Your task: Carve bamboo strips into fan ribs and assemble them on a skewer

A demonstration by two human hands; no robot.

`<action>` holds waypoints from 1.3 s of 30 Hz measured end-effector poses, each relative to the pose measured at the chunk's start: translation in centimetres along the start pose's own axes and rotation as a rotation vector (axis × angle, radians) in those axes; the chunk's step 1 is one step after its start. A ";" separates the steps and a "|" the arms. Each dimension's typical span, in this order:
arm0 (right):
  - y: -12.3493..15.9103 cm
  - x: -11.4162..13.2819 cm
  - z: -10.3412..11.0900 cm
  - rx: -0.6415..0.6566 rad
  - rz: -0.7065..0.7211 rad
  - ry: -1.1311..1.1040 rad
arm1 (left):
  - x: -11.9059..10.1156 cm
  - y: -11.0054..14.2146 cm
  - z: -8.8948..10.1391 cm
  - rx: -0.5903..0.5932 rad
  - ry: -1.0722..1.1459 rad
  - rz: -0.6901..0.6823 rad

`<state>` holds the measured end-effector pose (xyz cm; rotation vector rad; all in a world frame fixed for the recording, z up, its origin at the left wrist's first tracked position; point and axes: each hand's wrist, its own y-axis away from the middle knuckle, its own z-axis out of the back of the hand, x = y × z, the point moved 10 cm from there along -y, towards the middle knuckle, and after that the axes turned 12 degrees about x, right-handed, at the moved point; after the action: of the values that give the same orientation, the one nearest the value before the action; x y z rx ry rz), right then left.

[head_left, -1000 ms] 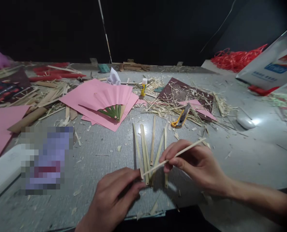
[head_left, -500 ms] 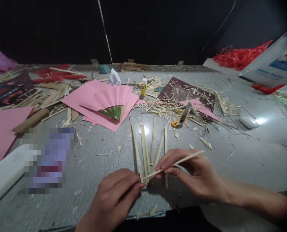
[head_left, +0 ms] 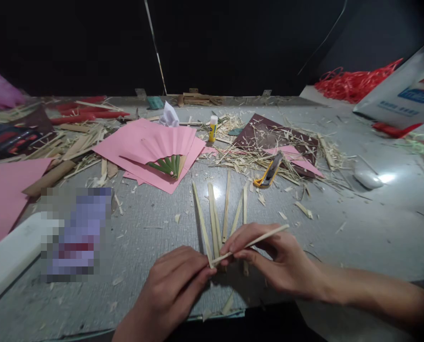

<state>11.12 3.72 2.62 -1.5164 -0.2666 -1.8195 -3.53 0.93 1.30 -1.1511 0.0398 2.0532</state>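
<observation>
My left hand (head_left: pixel 179 282) is closed in a pinch on the lower end of a thin bamboo strip (head_left: pixel 202 221) that points away from me. Between the thumb and fingers of my right hand (head_left: pixel 269 259) is a second bamboo strip (head_left: pixel 267 235), slanting up to the right. Its lower left end meets the first strip at my left fingertips; the exact joint is too small to make out. Several more bamboo strips (head_left: pixel 226 204) lie fanned on the table beyond my hands, some with small holes near their ends. My right hand partly covers their lower parts.
A pink paper fan (head_left: pixel 169 142) with green ribs rests on pink sheets (head_left: pixel 108 142). Behind are a glue stick (head_left: pixel 212 129) and, to the right, a yellow utility knife (head_left: pixel 269 171), among bamboo shavings (head_left: pixel 247 164). A brown board (head_left: pixel 265 133) stands out at the back; a white bag (head_left: pixel 404 99) is far right.
My right hand has shifted a little left with its strip, bringing the strip's end closer in at my left fingertips. The left hand has barely moved.
</observation>
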 end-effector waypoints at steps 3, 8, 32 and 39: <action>0.2 0.7 0.0 0.043 0.061 0.079 | 0.5 0.2 0.2 -0.035 0.000 0.046; 0.8 2.1 0.2 0.144 0.145 0.232 | 1.7 0.7 0.8 -0.102 0.001 0.150; 3.4 2.0 2.7 0.165 0.159 0.589 | 3.6 -3.4 0.2 0.155 -0.280 0.563; 2.0 2.7 1.7 0.257 0.255 0.799 | 5.1 -6.4 1.6 0.448 -0.566 0.612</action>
<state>13.64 2.28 5.03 -0.5421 0.0806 -1.9337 -2.16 9.15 0.55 -0.2652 0.6026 2.6459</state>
